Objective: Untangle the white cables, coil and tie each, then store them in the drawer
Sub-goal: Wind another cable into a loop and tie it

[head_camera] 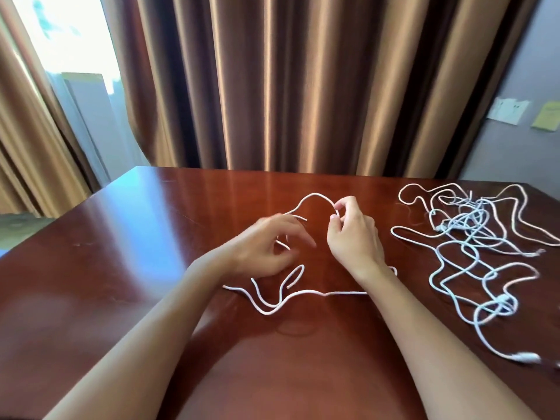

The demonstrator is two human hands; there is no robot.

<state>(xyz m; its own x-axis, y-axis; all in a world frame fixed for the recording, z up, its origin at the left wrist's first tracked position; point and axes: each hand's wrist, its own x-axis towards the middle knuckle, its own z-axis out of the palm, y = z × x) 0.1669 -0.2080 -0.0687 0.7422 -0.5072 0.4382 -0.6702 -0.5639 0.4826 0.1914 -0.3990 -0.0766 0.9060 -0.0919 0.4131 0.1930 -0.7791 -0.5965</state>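
At frame centre on the worktop (121, 237), the blurred left hand (266, 247) hovers with fingers loosely spread over a white cable (303, 294). The right hand (353, 234) pinches its raised loop. Tangled cables (472, 250) lie at right.

We see a glossy, reddish-brown polished wooden surface (157, 225) that mirrors the light. The thin white cables (472, 256) at three o'clock look smooth and plastic-coated, matt. At twelve o'clock hang bronze-brown cloth curtains (297, 86) with a satin sheen. Pale paper notes (547, 116) look matt.
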